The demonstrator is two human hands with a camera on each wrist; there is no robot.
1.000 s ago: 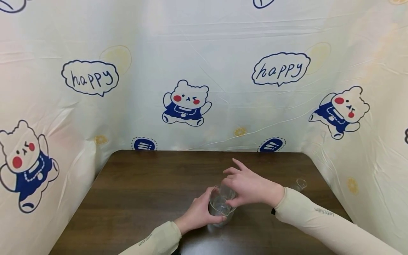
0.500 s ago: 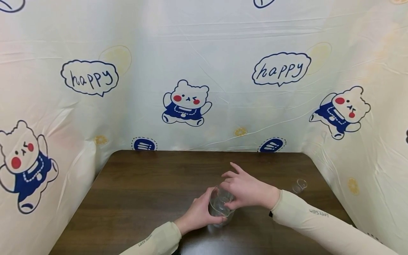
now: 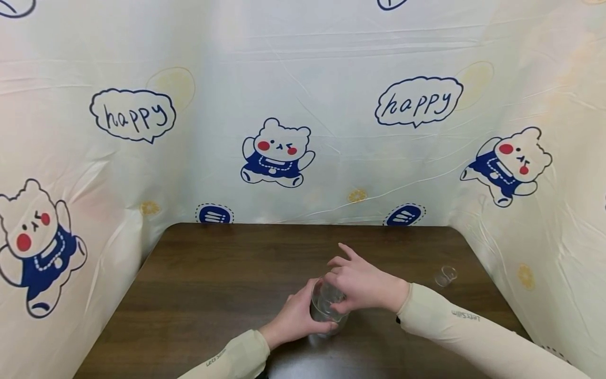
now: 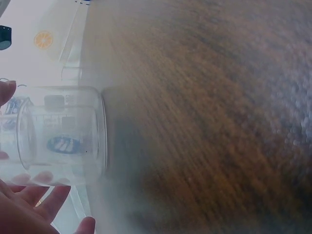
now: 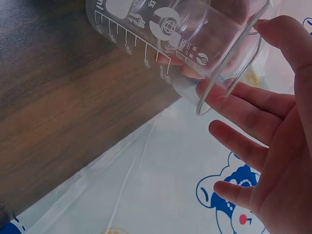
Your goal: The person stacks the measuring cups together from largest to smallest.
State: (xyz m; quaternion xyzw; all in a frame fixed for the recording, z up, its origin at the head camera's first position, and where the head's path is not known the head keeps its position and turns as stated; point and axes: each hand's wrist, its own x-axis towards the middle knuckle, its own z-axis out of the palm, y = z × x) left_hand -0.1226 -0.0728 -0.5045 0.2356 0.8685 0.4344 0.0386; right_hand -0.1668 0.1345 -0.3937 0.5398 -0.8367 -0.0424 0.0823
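Observation:
A clear glass beaker with white graduation marks stands on the dark wooden table. My left hand grips its side, fingers behind and thumb in front near the rim. Inside it is a smaller glass beaker, partly sunk below the larger rim. My right hand pinches the smaller beaker by its rim between thumb and forefinger, while its other fingers are spread. In the left wrist view the nested glass walls overlap, with left fingers against the outside.
A very small glass beaker is at the right of the wooden table, beyond the right forearm. A pale printed curtain hangs behind and along both sides of the table.
My right hand has shifted slightly left and lower with the smaller beaker. The right sleeve has moved off the very small beaker, which shows fully now. My left hand has stayed put.

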